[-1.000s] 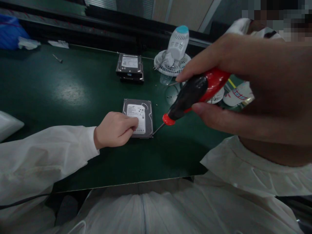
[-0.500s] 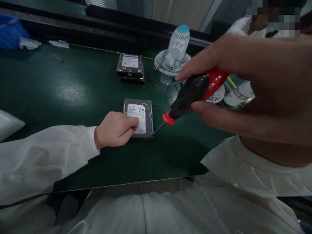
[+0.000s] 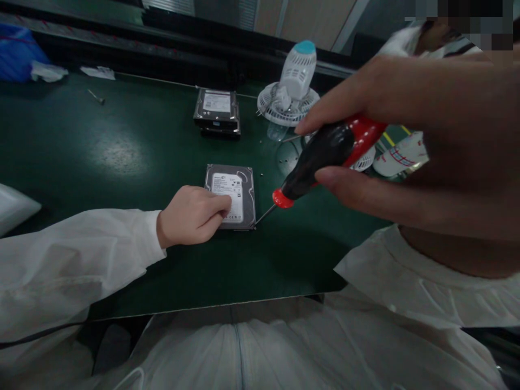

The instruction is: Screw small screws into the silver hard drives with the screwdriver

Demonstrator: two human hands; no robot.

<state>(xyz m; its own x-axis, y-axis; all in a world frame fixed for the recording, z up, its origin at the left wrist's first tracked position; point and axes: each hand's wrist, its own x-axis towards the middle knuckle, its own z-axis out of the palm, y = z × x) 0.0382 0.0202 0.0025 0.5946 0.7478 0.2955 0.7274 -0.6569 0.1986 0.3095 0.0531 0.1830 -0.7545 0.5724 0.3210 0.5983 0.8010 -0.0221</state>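
A silver-grey hard drive [image 3: 247, 189] with a white label lies flat on the green table. My left hand [image 3: 195, 215] is closed over its lower left side, the index finger resting on the label and the thumb tucked by it. In my right hand [image 3: 390, 146] is a screwdriver [image 3: 320, 157] with a black and red handle, gripped between thumb and fingers. Its thin shaft slants down to the left, and the tip touches the drive's lower right corner. Whether the tip sits in a screw is too small to tell.
Two stacked hard drives [image 3: 216, 111] stand farther back. To their right is a white fan [image 3: 298, 76] with a blue cap. A shallow clear dish [image 3: 286, 158] holding small screws lies partly behind the screwdriver. A blue bag [image 3: 20, 51] is at far left. A person sits across at upper right.
My right hand and the screwdriver handle have shifted very slightly right, with the tip still at the same corner. My left hand and the hard drive stay in place.
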